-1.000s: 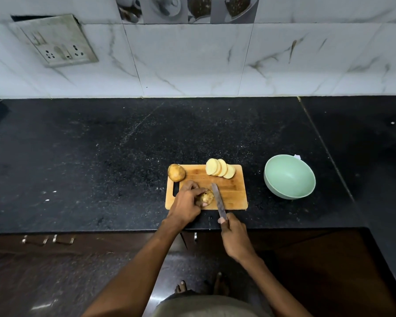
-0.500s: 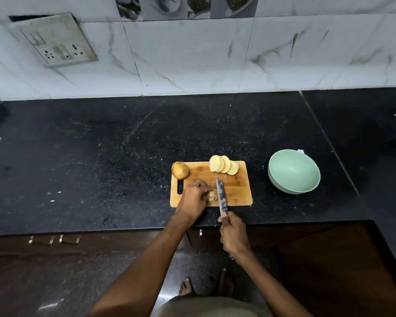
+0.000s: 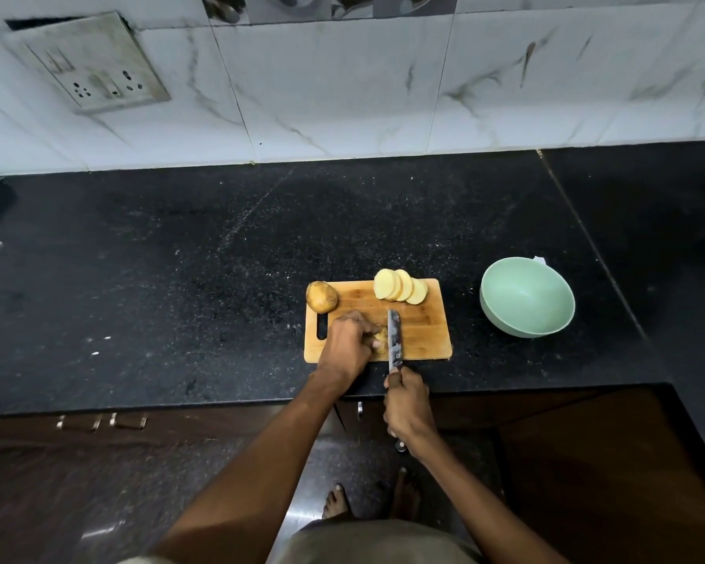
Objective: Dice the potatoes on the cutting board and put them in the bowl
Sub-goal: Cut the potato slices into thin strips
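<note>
Potatoes sit in three places on the wooden cutting board point(image 3: 424, 339) as we work at a black stone counter point(image 3: 180, 278): a whole potato point(image 3: 321, 296) at the board's far left corner, a fan of pale slices point(image 3: 399, 286) leaning on one another along the far edge, and a partly cut piece point(image 3: 379, 337) near the front edge. We see a cut-out handle slot in the board's left end, just beside our left hand. Off to the right, apart from the board, stands a mint-green bowl point(image 3: 526, 297) with nothing visible inside, a scrap of white showing behind its far rim.

Our left hand point(image 3: 347, 343) curls over the partly cut piece, fingers bent around it and hiding most of it. Our right hand point(image 3: 406, 409) wraps around the handle of a knife point(image 3: 394, 339), the fist hanging past the counter's front edge. The blade runs across the board from front to back, directly against the right side of the held piece, its tip short of the slices.

Behind the counter rises a white marble-look tiled wall point(image 3: 342, 83) with a switch-and-socket plate point(image 3: 94, 67) at upper left. Dark wooden cabinet fronts point(image 3: 98, 462) lie below, and our bare feet show on a glossy dark floor point(image 3: 363, 462).
</note>
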